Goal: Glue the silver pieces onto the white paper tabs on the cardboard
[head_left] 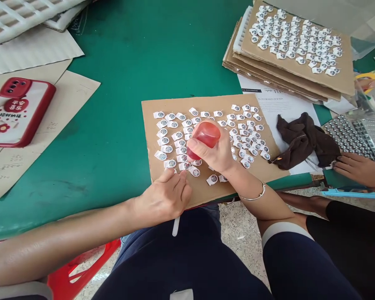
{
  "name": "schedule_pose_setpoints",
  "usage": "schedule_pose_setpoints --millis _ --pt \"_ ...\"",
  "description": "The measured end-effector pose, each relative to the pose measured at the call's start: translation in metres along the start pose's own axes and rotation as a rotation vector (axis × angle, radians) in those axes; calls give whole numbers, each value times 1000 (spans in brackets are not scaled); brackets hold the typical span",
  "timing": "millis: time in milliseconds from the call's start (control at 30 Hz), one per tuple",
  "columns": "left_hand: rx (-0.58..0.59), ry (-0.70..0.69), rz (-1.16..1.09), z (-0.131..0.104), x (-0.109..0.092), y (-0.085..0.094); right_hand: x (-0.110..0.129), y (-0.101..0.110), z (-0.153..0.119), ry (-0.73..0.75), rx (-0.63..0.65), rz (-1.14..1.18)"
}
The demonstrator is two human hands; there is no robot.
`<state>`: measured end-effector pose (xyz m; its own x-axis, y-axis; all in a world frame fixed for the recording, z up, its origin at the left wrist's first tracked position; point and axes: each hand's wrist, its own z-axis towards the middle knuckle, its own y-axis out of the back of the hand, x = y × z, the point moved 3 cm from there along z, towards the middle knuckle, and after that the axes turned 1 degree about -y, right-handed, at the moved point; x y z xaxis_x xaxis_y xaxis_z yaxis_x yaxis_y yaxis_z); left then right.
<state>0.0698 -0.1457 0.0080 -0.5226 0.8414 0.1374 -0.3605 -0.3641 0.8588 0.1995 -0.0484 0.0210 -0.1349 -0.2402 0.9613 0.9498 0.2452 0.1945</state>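
Observation:
A brown cardboard sheet (pixel 206 192) lies at the table's front edge, carrying rows of small white pieces with round dark-patterned faces (pixel 161 155). My right hand (pixel 217 152) is wrapped round a red rounded object (pixel 207 134) and holds it low over the middle of the sheet. Close to its tip, the closed fingers of my left hand (pixel 167 193) rest at the sheet's front left part, beside the pieces. A white stick-like end (pixel 176 226) pokes out beneath my left hand; the rest of it is hidden in the grip.
More cardboard sheets with similar pieces (pixel 295 41) are stacked at the back right. A dark cloth (pixel 306 139) lies right of my sheet, near another person's hand (pixel 356 167). At left, a red-edged phone (pixel 18 112) rests on paper. White grid trays (pixel 21 16) stand behind it.

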Motion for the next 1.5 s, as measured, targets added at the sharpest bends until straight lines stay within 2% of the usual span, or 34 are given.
schedule_pose_setpoints --millis 167,300,467,633,833,1200,1500 --pt "37 -43 60 0 -3 -1 1 -4 0 10 72 -80" --pt "53 -50 81 0 -3 0 3 -4 1 99 41 -164" --pt "30 -27 35 0 -2 1 2 -7 2 102 79 -213" --pt "-6 -9 -23 0 -1 1 1 -7 2 148 55 -232" --pt "21 -17 48 0 -2 -1 0 -6 1 163 29 -220" --pt "36 -27 48 -1 -1 -1 1 -7 1 137 69 -229" --pt "42 -20 44 -2 -2 -1 -1 -6 2 170 1 -258"
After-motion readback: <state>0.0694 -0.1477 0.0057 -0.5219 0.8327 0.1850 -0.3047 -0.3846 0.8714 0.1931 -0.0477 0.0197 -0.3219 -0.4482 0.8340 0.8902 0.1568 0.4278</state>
